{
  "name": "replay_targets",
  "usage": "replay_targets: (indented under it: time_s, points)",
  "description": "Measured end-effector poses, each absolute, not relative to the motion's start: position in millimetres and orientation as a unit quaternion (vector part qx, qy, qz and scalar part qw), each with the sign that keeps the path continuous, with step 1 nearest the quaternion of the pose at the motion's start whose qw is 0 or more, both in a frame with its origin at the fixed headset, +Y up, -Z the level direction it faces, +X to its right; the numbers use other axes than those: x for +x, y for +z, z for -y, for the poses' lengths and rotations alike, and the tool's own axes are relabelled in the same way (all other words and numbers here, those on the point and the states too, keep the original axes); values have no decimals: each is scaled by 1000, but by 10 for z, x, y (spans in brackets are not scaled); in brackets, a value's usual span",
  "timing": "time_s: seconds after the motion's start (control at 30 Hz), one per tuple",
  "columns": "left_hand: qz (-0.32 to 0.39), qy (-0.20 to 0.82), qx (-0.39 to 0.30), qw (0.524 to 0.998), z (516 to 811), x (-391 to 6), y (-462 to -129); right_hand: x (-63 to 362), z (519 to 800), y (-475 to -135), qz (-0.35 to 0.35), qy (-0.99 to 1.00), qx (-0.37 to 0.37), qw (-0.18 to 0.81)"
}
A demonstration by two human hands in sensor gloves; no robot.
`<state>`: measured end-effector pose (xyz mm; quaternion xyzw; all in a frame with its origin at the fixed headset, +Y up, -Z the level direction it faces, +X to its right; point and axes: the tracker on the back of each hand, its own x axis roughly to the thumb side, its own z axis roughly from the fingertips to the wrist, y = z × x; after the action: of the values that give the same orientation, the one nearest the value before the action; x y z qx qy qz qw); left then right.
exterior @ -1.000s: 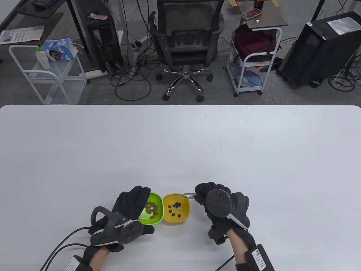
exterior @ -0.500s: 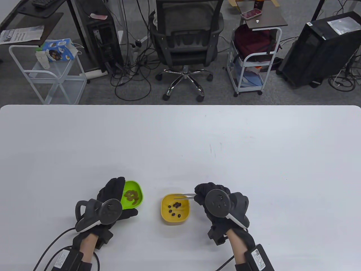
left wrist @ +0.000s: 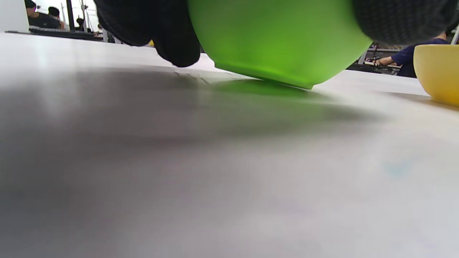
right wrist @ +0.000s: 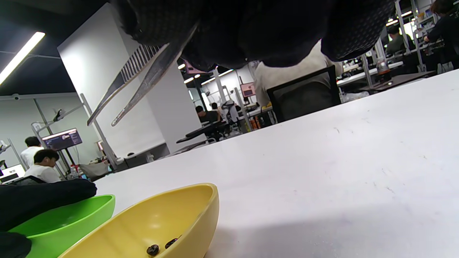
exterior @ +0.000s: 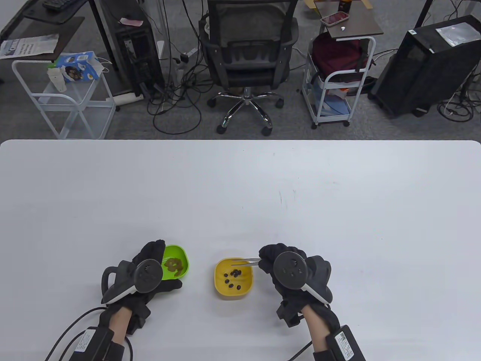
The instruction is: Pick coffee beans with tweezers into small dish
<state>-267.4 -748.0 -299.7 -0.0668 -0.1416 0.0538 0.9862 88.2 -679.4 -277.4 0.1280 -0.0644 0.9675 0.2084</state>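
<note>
My left hand (exterior: 162,267) grips the green dish (exterior: 176,262) by its left rim; several beans lie in it. In the left wrist view the green dish (left wrist: 279,43) is tilted, its low edge touching the table, with my fingers (left wrist: 172,39) around it. The yellow dish (exterior: 233,279) stands apart to the right and holds several dark coffee beans (exterior: 235,273). My right hand (exterior: 264,260) holds metal tweezers (exterior: 244,261) with the tips above the yellow dish's far rim. In the right wrist view the tweezers (right wrist: 143,82) are parted and empty above the yellow dish (right wrist: 161,222).
The white table (exterior: 240,195) stretches far and wide around both dishes. Glove cables (exterior: 71,331) trail off the near edge at the left. An office chair (exterior: 246,56) and carts stand beyond the far edge.
My left hand has drawn the green dish leftward, away from the yellow dish it stood against. My right hand and the tweezers have stayed put.
</note>
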Motion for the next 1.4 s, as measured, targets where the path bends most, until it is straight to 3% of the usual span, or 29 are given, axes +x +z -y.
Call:
replay_targets:
  time_s: [0.27, 0.47, 0.67, 0.97, 1.03, 1.4]
  points:
    - [143, 26, -93, 985, 7454, -2649, -2989, 883, 6793, -2775, 66, 967, 129, 210]
    - [148, 18, -60, 987, 7209, -2692, -2914, 893, 6792, -2776, 68, 965, 128, 217]
    - [135, 52, -43, 989, 7066, -2974, -2863, 894, 6791, -2774, 70, 965, 130, 217]
    - [93, 10, -7, 996, 7188, -3375, -2719, 898, 6811, -2776, 65, 965, 128, 217]
    - [87, 36, -46, 994, 7192, -3384, -2710, 902, 6831, -2786, 59, 965, 126, 223]
    - [92, -1, -27, 995, 7196, -3311, -2677, 908, 6847, -2789, 55, 966, 121, 220]
